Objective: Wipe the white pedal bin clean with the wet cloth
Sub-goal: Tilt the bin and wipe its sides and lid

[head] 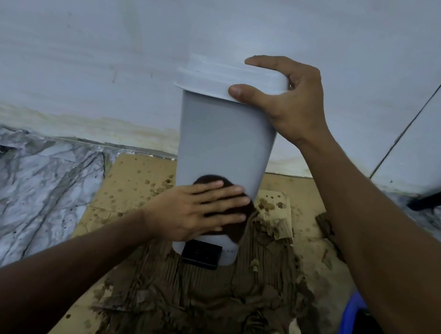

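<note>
Centrally, the white pedal bin (223, 138) stands upright on sodden brown cardboard (130, 181) laid on the floor, with a pale wall (119, 35) behind the bin. Left hand (195, 212): fingers (223, 196) straight and slightly spread, pressed flat on a dark brown wet cloth (239, 232) against the lower front of the bin, just above the black pedal (201, 253). Right hand (292, 106): fingers (265, 61) curled over the top of the stepped round lid (227, 81), thumb against the lid's front rim, clamping the right edge. The bin body is smooth matt plastic, tapering toward its base. The cloth looks fuzzy and rounded in outline, showing above and to the right of the left fingers. The cardboard is ribbed, torn and dark with wet below the bin, spotted with drops to the bin's left. A blue bucket rim (346, 331) lies to the lower right of the bin.
</note>
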{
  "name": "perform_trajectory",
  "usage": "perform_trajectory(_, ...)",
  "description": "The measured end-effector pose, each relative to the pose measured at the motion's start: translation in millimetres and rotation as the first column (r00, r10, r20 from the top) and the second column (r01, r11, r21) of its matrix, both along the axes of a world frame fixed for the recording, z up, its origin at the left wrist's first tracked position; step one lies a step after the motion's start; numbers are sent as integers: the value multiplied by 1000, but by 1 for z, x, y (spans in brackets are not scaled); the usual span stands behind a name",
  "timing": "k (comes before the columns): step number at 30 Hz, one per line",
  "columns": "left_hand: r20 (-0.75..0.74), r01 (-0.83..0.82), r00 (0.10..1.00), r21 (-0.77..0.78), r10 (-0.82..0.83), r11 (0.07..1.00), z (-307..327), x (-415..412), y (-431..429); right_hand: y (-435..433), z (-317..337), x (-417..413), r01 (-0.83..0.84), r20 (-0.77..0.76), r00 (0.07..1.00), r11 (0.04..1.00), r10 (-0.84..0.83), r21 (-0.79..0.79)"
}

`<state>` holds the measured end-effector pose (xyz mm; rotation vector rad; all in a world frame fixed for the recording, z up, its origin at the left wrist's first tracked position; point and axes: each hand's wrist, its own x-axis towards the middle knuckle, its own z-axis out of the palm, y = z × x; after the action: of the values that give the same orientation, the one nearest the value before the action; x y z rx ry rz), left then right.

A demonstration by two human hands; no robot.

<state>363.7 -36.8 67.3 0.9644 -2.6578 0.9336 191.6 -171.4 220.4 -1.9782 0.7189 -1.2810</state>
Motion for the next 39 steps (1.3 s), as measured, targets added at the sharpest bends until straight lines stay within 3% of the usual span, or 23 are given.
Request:
perform_trajectory(2,-137,-71,988,-49,64,996,13,-15,-4,0,0,-1,14,-3,1000,1000,-14,-8)
perform_trajectory(4,-162,-85,984,-37,78,996,19,-31,-8,0,0,-1,19,-6,1000,1000,-19,-9)
perform_trajectory(5,-109,-71,992,9,71,997,19,-38,-9,0,0,-1,19,-5,1000,1000,-19,-5)
perform_trajectory(7,142,-36,990,103,21,994,7,-46,-9,0,0,-1,16,-6,1000,1000,-16,3)
perform_trajectory(9,357,-101,934,249,6,963,-9,-56,-5,1,0,-1,13,-9,1000,1000,-13,0)
perform_trajectory(11,412,-205,911,426,13,881,-12,-72,0,2,0,1,12,-13,1000,1000,-12,-4)
perform_trajectory(13,529,-247,849,418,-13,874,-11,-88,0,1,1,2,16,-16,1000,1000,-16,2)
perform_trajectory(16,559,-351,826,407,74,843,1,-101,-3,0,1,-1,12,-15,1000,1000,-11,7)
perform_trajectory(18,524,-321,846,349,101,880,9,-93,-4,0,0,-3,5,-15,1000,1000,-5,8)
perform_trajectory(21,370,-187,925,240,88,952,26,-67,-3,1,0,-3,-5,-2,1000,1000,5,16)
perform_trajectory(24,226,-153,968,191,108,970,31,-43,1,0,1,-2,-1,3,1000,1000,1,17)
perform_trajectory(26,271,-147,959,217,85,965,20,-43,6,1,0,-1,4,2,1000,1000,-4,17)
perform_trajectory(29,466,-177,884,380,-22,908,-9,-70,11,3,0,2,5,-11,1000,1000,-5,13)
perform_trajectory(31,515,-184,857,360,-30,915,-16,-74,9,3,1,1,2,-17,1000,1000,-2,13)
perform_trajectory(33,384,-100,923,233,3,967,-14,-55,6,2,2,-3,8,-19,1000,1000,-8,5)
perform_trajectory(35,130,-75,990,98,62,992,-8,-26,6,1,2,-4,8,-5,1000,1000,-8,3)
perform_trajectory(37,-91,-152,985,-35,149,988,-5,-7,8,2,0,-2,6,1,1000,1000,-6,-5)
perform_trajectory(39,-303,-276,924,-110,233,955,-4,-5,6,3,-1,0,14,0,1000,1000,-14,-21)
